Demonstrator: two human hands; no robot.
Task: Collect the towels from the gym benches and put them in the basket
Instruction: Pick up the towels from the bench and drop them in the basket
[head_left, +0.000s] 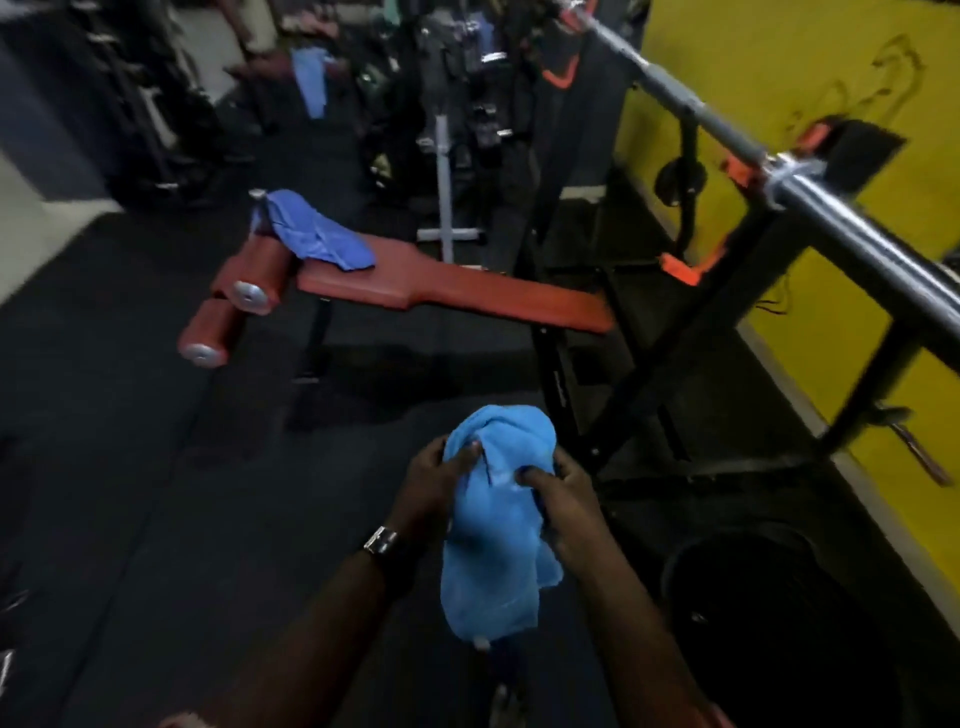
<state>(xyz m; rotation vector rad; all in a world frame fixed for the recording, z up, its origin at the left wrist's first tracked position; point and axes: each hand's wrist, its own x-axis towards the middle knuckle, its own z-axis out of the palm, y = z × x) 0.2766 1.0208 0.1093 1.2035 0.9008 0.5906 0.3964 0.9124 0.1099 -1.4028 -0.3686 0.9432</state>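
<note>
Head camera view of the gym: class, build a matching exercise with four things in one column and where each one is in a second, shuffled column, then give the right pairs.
Things
1 light blue towel
2 dark blue towel
3 barbell
4 watch

Places
A resting on the rack by the yellow wall
B worn on the left arm
C gripped by the left hand and right hand
D lying on the red bench

Pairs: 1-C, 2-D, 3-A, 4-B

Both my arms reach out in front of me. My left hand (434, 486) and right hand (563, 496) sit close together, fingers curled, gripping the towel (496, 561) between them.
</note>
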